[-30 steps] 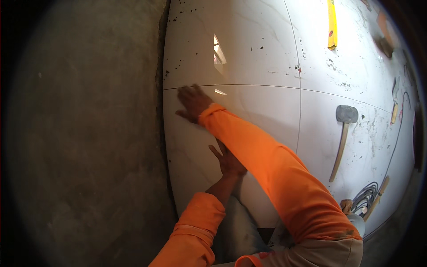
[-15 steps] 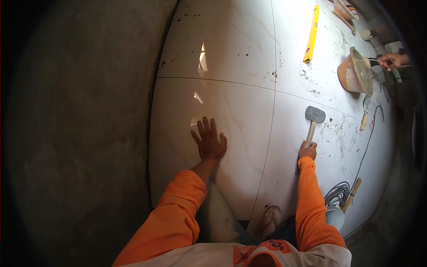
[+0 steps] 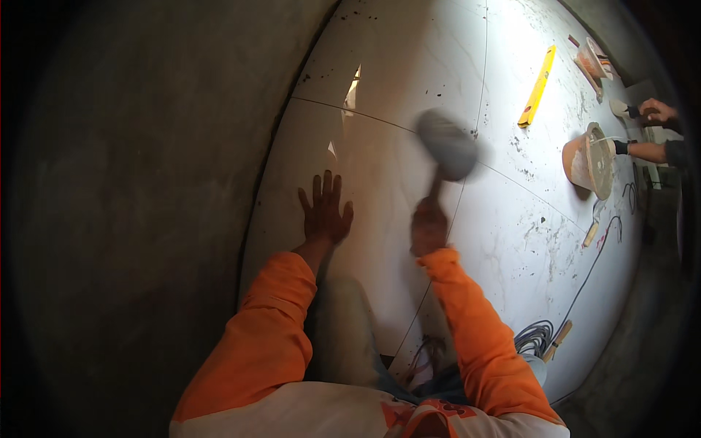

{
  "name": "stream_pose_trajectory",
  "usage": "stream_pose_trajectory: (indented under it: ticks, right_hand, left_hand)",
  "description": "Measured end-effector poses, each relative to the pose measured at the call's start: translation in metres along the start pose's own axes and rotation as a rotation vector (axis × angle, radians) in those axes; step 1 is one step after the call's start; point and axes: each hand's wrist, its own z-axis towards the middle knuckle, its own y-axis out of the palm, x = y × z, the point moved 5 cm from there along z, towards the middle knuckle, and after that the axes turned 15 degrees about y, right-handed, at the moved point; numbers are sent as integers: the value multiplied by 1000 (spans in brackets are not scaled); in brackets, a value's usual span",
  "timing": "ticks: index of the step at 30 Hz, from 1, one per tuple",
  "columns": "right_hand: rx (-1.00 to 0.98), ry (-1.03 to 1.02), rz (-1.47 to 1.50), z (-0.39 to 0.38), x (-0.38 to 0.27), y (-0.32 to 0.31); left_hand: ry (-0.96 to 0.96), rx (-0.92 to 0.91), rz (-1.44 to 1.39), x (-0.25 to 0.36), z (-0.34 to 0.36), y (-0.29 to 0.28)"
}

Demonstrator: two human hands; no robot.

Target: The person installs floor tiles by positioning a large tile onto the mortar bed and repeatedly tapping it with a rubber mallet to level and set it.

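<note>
My left hand (image 3: 323,213) lies flat with spread fingers on a large, glossy white floor tile (image 3: 380,255) beside the wall. Raised over the same tile, my right hand (image 3: 428,228) is closed round the handle of a rubber mallet (image 3: 447,144). The mallet's grey head is smeared by motion and covers part of the joint between tiles. Both of my sleeves are orange. Below my left hand a bent knee in light trousers (image 3: 347,321) shows.
A grey wall (image 3: 146,182) borders the left. To the right are a yellow spirit level (image 3: 537,87), a mortar bucket (image 3: 584,162) under another person's hands (image 3: 650,151), another bucket (image 3: 595,58), a wooden-handled tool (image 3: 591,232), coiled cable (image 3: 535,336) and a wooden handle (image 3: 558,340).
My right hand has lifted the mallet and swung it left over the tile by the wall. My left hand stays flat there. The view has shifted, and the other person's second hand now shows.
</note>
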Motion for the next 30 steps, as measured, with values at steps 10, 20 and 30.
stream_pose_trajectory:
  ticks: [10, 20, 30]
  right_hand:
    - [-133, 122, -352, -29, -2, 79]
    - [-161, 215, -357, -62, 19, 71]
    - [-168, 192, -477, -88, 81, 62]
  left_hand:
    - [-111, 56, 44, -17, 2, -1]
    - [-128, 40, 13, -24, -1, 0]
    - [-98, 80, 50, -14, 17, -5]
